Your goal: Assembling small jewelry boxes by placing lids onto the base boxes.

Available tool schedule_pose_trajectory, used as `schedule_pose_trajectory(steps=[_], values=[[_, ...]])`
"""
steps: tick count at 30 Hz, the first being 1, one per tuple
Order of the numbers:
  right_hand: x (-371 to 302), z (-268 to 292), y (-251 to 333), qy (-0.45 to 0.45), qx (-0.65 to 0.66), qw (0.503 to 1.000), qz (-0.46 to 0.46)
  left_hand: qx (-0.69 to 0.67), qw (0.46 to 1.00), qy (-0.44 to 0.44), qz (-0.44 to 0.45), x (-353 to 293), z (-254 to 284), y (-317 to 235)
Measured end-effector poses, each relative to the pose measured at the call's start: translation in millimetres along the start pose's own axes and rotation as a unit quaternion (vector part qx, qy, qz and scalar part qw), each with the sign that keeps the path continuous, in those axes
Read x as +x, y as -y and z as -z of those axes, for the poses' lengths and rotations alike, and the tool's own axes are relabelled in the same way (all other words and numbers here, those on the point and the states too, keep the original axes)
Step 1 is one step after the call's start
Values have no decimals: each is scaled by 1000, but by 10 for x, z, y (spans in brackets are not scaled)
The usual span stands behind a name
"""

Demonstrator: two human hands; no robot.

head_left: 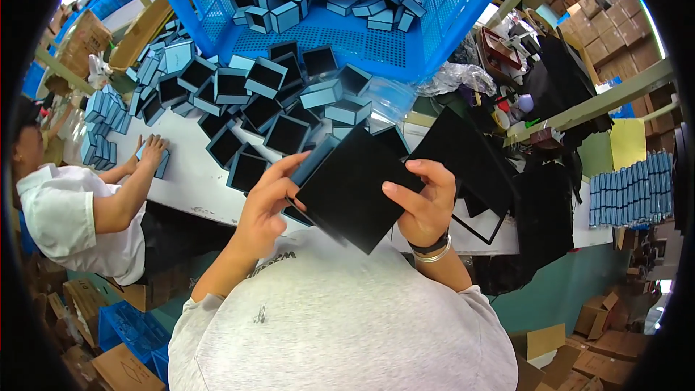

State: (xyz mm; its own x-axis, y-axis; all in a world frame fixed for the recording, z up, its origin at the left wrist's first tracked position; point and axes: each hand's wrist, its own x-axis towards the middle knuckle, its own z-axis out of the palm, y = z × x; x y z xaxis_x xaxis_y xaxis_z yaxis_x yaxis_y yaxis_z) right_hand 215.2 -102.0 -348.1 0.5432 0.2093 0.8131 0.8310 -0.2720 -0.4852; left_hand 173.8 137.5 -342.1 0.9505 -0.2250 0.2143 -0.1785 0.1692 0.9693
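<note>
In front of my chest I hold a small light-blue box (pixel 316 162), mostly hidden behind a black square sheet (pixel 358 192). My left hand (pixel 266 210) is closed round the box's left side, its fingers curled along the edge. With thumb and fingers, my right hand (pixel 427 206) pinches the sheet's right corner. Whether the sheet touches the box's inside cannot be told. Just beyond my hands, several open blue boxes with black insides (pixel 286 134) lie heaped on the white table (pixel 195 192). More black sheets (pixel 463 152) lie to the right of my right hand.
A blue plastic crate (pixel 427 58) full of small boxes stands at the far side. On the left, a co-worker (pixel 79 206) handles a blue box beside stacked ones. Clear plastic wrap (pixel 460 80) and clutter lie at the back right. Stacked blue boxes (pixel 630 192) stand far right.
</note>
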Motion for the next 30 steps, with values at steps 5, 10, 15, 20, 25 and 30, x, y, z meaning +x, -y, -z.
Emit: schedule_pose_trajectory(steps=[5,10,15,20,25,30], values=[[-49,-133,178,90,-85,990,73,114,993,-36,-1,-97,-92,-46],[91,164,182,159,51,983,-77,204,974,-74,73,-186,-126,-153],[412,100,303,413,242,871,-109,302,953,9,32,-191,-164,-97],[482,23,89,65,-109,989,-79,300,954,21,20,-219,-230,-159],[385,-47,377,402,-7,911,90,288,958,-3,-1,-263,-234,-79],[277,53,57,43,-127,987,-87,207,976,-48,42,-319,-227,-77]])
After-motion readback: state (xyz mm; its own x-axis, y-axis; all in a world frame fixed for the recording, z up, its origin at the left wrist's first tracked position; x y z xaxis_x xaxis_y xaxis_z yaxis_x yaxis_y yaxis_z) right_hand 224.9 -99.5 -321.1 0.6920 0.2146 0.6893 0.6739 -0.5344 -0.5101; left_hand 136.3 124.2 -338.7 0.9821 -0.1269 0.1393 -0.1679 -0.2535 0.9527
